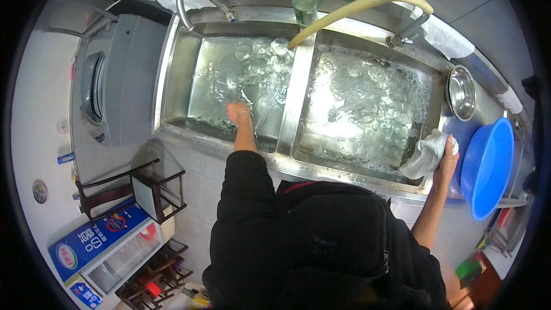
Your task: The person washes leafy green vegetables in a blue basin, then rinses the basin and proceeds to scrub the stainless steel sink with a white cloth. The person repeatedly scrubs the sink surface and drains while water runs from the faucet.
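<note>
My left hand (238, 111) is curled over the water in the left basin (181, 82) of a stainless steel sink. Water splashes around its fingers, and I cannot tell whether it grips anything. Several clear drinking glasses (260, 47) lie clustered in the water beyond it, towards the divider. With my right hand (449, 163) I hold a wet white cloth (424, 155) at the near right corner of the right basin (370, 170). Foamy water fills that basin, with several submerged glasses (376, 73) blurred by glare and bubbles.
A yellowish hose (366, 2) runs from the right faucet (407, 36) to the divider, beside a bottle with an open green cap (304, 4). Metal bowls (462, 92) and a blue plastic basin (488, 170) stand at right. Left are another faucet (185, 6), a washing machine (133, 82) and a chair (146, 189).
</note>
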A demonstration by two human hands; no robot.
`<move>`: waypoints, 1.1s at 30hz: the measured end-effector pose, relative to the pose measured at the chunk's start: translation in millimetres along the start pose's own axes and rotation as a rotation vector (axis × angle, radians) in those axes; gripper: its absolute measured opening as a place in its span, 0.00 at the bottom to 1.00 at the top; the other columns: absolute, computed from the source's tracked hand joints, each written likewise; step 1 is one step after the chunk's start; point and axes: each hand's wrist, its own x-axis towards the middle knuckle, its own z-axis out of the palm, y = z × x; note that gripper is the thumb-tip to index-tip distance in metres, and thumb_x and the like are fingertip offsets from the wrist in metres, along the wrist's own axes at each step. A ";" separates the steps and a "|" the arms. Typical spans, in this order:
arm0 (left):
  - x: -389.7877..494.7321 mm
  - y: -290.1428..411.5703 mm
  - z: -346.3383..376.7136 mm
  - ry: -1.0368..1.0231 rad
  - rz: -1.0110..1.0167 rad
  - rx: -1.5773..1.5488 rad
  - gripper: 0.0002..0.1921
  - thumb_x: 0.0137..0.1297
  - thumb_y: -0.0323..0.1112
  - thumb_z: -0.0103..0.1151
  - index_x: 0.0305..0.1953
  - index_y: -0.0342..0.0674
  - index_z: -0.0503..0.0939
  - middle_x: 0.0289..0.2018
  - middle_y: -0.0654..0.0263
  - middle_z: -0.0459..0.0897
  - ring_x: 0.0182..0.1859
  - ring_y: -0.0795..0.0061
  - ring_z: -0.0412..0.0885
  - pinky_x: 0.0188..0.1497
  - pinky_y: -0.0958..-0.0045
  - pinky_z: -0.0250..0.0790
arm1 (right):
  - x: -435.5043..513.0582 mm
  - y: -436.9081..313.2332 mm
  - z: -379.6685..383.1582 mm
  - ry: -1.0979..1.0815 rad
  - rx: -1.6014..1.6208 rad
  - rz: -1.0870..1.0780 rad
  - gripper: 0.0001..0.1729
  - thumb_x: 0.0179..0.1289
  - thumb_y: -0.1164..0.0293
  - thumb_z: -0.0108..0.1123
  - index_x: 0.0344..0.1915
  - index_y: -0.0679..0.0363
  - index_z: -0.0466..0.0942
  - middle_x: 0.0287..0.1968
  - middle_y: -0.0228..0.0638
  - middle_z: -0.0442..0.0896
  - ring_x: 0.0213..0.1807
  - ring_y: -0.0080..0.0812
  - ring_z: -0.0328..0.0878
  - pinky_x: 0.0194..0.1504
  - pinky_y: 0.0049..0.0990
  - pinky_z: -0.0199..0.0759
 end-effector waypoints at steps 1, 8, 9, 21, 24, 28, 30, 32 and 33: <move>10.2 -6.2 21.7 -0.048 -0.019 0.010 0.13 0.58 0.36 0.54 0.42 0.35 0.79 0.36 0.50 0.82 0.41 0.55 0.82 0.41 0.58 0.73 | 0.5 0.5 -0.2 -0.025 -0.080 -0.005 0.25 0.64 0.56 0.57 0.47 0.69 0.73 0.41 0.39 0.79 0.40 0.28 0.75 0.45 0.26 0.67; 61.6 -41.8 121.8 -0.530 -0.173 -0.591 0.45 0.58 0.55 0.56 0.67 0.34 0.47 0.67 0.47 0.53 0.68 0.50 0.53 0.67 0.56 0.51 | 8.8 12.2 0.9 -0.012 -0.295 0.059 0.27 0.62 0.54 0.57 0.46 0.69 0.75 0.41 0.39 0.79 0.43 0.27 0.73 0.47 0.27 0.65; 52.4 -36.8 117.3 -0.572 -0.161 -0.839 0.44 0.58 0.54 0.56 0.67 0.33 0.49 0.66 0.47 0.54 0.67 0.50 0.54 0.66 0.56 0.52 | 10.2 11.7 1.8 -0.073 -0.209 0.073 0.28 0.61 0.54 0.58 0.47 0.70 0.74 0.42 0.40 0.78 0.43 0.29 0.73 0.47 0.27 0.65; -174.6 136.2 -36.1 -0.166 0.958 -1.145 0.15 0.67 0.32 0.49 0.51 0.30 0.69 0.42 0.56 0.79 0.47 0.68 0.77 0.52 0.69 0.66 | 9.3 -22.9 -2.9 -0.006 -0.479 -0.020 0.23 0.64 0.54 0.55 0.34 0.68 0.79 0.29 0.32 0.80 0.31 0.24 0.72 0.33 0.28 0.66; -249.4 144.7 4.9 -0.592 0.888 -1.079 0.09 0.67 0.33 0.50 0.37 0.35 0.78 0.33 0.64 0.81 0.39 0.77 0.77 0.44 0.75 0.68 | 14.6 -11.8 -5.5 0.052 -0.394 -0.012 0.23 0.64 0.55 0.55 0.37 0.68 0.79 0.31 0.34 0.80 0.32 0.24 0.73 0.34 0.26 0.67; -306.4 146.3 105.1 -0.735 1.057 -0.319 0.22 0.52 0.44 0.62 0.45 0.36 0.76 0.47 0.49 0.75 0.53 0.52 0.70 0.58 0.59 0.59 | 27.1 6.9 -10.1 -0.020 -0.169 0.053 0.22 0.62 0.56 0.58 0.39 0.68 0.78 0.33 0.35 0.80 0.33 0.25 0.74 0.36 0.26 0.68; -322.5 147.1 150.5 -0.695 1.103 -0.191 0.30 0.49 0.47 0.63 0.51 0.35 0.72 0.52 0.46 0.72 0.58 0.50 0.65 0.62 0.58 0.55 | 33.1 10.9 -14.5 -0.011 -0.106 0.150 0.21 0.64 0.58 0.56 0.42 0.68 0.76 0.36 0.35 0.80 0.35 0.25 0.76 0.38 0.25 0.70; -321.6 154.4 185.7 -0.873 1.028 -0.045 0.41 0.47 0.54 0.62 0.59 0.33 0.64 0.60 0.43 0.63 0.66 0.46 0.55 0.67 0.56 0.49 | 38.3 10.4 -18.4 0.008 0.029 0.238 0.20 0.64 0.59 0.56 0.44 0.67 0.75 0.37 0.36 0.80 0.37 0.26 0.77 0.39 0.26 0.72; -318.4 154.1 199.2 -0.886 1.015 -0.086 0.40 0.49 0.54 0.61 0.59 0.33 0.64 0.60 0.43 0.64 0.66 0.46 0.55 0.67 0.56 0.49 | 40.6 8.9 -19.9 0.012 0.041 0.232 0.21 0.63 0.59 0.57 0.44 0.68 0.74 0.37 0.36 0.80 0.37 0.26 0.77 0.39 0.26 0.72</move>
